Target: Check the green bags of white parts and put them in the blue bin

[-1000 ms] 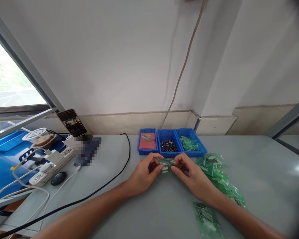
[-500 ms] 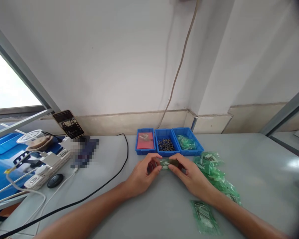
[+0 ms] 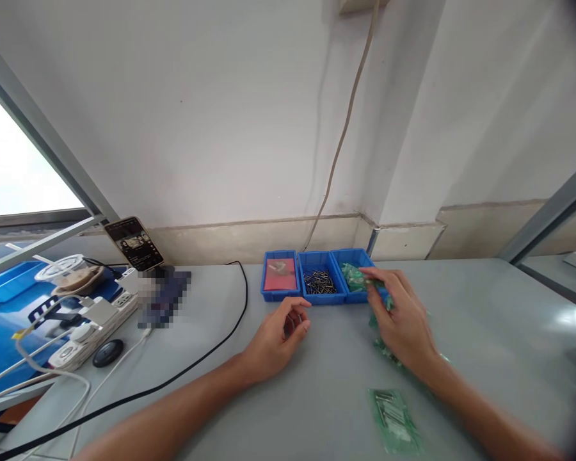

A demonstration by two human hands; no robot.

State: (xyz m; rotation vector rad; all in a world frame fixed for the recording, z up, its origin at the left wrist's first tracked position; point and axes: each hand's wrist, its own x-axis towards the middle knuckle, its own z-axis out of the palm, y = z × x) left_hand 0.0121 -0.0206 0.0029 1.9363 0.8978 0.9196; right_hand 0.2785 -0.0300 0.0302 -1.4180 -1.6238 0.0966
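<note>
My left hand (image 3: 279,334) hovers over the desk in front of the bins, its fingers loosely curled and the thumb apart from the index finger, with nothing between them. My right hand (image 3: 402,317) reaches to the right blue bin (image 3: 360,256), fingertips at its contents, thumb and index slightly apart. Small green plastic packets (image 3: 352,276) fill that bin. Under the right hand and wrist lies a partly hidden pile of green bags (image 3: 384,349). A flat green bag of metal and pale pieces (image 3: 393,419) lies nearer me.
The middle blue bin (image 3: 319,256) holds many dark metal screws or pins. In the left blue bin (image 3: 281,297) are a red sheet and a clear packet. A black cable (image 3: 211,351) crosses the desk. Farther left are a phone (image 3: 133,243), a power strip (image 3: 77,342) and a black mouse-like object (image 3: 108,353).
The green packet that both hands held between them is gone from the fingers. My right hand has moved right to the right bin, while the left has stayed in place.
</note>
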